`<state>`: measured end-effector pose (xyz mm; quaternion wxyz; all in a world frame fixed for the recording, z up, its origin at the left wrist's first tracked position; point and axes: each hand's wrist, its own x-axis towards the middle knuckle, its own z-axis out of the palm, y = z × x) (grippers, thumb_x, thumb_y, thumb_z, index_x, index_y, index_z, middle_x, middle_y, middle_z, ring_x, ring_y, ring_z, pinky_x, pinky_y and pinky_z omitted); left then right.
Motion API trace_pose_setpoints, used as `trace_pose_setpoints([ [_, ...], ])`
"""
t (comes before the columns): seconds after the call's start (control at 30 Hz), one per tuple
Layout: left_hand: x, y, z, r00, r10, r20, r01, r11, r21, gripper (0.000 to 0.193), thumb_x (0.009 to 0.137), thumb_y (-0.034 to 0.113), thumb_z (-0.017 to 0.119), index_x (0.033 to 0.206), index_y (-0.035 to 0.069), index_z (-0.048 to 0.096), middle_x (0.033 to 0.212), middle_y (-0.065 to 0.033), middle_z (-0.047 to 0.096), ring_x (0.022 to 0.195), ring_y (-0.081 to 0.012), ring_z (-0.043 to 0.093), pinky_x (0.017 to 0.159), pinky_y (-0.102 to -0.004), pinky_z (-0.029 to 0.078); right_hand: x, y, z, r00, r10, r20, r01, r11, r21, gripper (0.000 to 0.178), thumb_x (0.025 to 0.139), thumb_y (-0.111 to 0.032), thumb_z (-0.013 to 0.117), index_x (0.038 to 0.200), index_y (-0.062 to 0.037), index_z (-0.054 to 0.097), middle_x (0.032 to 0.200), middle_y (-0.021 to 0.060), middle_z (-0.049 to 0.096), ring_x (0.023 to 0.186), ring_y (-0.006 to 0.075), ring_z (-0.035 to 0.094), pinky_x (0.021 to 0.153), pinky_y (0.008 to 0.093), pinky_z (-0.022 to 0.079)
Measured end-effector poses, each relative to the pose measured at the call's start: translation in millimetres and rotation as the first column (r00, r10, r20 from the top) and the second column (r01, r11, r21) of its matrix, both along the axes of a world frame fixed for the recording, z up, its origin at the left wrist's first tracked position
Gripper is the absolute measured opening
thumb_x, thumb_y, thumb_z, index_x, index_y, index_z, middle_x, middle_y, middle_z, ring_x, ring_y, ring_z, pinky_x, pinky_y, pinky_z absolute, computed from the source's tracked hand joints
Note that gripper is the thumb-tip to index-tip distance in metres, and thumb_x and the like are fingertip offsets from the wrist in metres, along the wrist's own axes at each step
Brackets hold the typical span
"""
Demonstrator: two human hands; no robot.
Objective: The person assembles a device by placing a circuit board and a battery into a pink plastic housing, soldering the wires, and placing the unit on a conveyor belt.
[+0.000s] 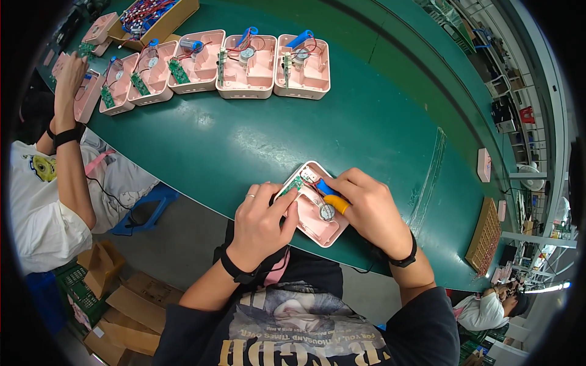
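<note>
In front of me on the table's near edge lies an open pink plastic housing point(317, 236), turned at a slant. My left hand point(261, 215) grips its left wall, with a fingertip on the small green circuit board point(295, 184) inside. At the far right of the housing, my right hand point(373, 207) has its fingers closed on a blue cylindrical battery point(325, 187). A yellow finger cot point(337, 204) covers one of that hand's fingers. Beside it sits a round silvery part point(326, 211), and thin red and black wires run near the battery. My right fingertips are partly hidden.
Several pink housings point(247, 91) with boards, wires and batteries stand in a curved row on the green table point(244, 140). A cardboard box point(174, 21) of wired batteries is behind them. At left a co-worker's hand point(72, 74) works. A brown tray point(484, 238) lies at right.
</note>
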<state>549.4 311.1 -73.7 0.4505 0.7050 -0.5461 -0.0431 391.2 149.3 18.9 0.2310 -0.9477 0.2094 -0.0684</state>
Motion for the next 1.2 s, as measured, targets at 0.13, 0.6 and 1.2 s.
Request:
trace_pose_setpoints([
  [0.13, -0.6, -0.8, 1.1, 1.0, 0.0, -0.014, 0.0, 1.0, -0.011, 0.021, 0.088, 0.009, 0.078, 0.108, 0.004, 0.081, 0.102, -0.0127, 0.067, 0.088, -0.0316, 0.067, 0.071, -0.0402, 0.057, -3.2, -3.5, -16.9, 0.996, 0.055, 0.066, -0.05, 0.996, -0.078, 0.03, 0.084, -0.002, 0.083, 0.114, -0.005, 0.081, 0.099, 0.0103, 0.071, 0.084, 0.029, 0.071, 0.073, 0.0389, 0.059],
  [0.6, 3.1, 2.8, 10.2, 0.996, -0.018, -0.083, 0.023, 0.998, 0.054, 0.024, 0.088, 0.005, 0.078, 0.112, 0.003, 0.081, 0.106, -0.0136, 0.069, 0.091, -0.0332, 0.067, 0.078, -0.0426, 0.057, -37.9, 8.8, -12.2, 0.995, 0.094, -0.028, -0.096, 0.991, -0.088, 0.054, 0.087, -0.023, 0.087, 0.137, -0.0087, 0.073, 0.141, 0.0178, 0.064, 0.124, 0.0394, 0.064, 0.1, 0.0465, 0.054],
  [1.2, 11.4, 3.4, 14.8, 0.989, -0.13, 0.067, 0.12, 0.982, 0.145, 0.025, 0.093, 0.007, 0.077, 0.117, 0.004, 0.082, 0.108, -0.0127, 0.071, 0.094, -0.0321, 0.068, 0.082, -0.0423, 0.057, -47.3, 31.6, -18.2, 0.998, -0.003, -0.068, -0.004, 0.995, -0.096, 0.087, 0.084, -0.057, 0.087, 0.149, -0.0055, 0.062, 0.144, 0.0216, 0.06, 0.119, 0.0406, 0.064, 0.103, 0.0518, 0.051],
])
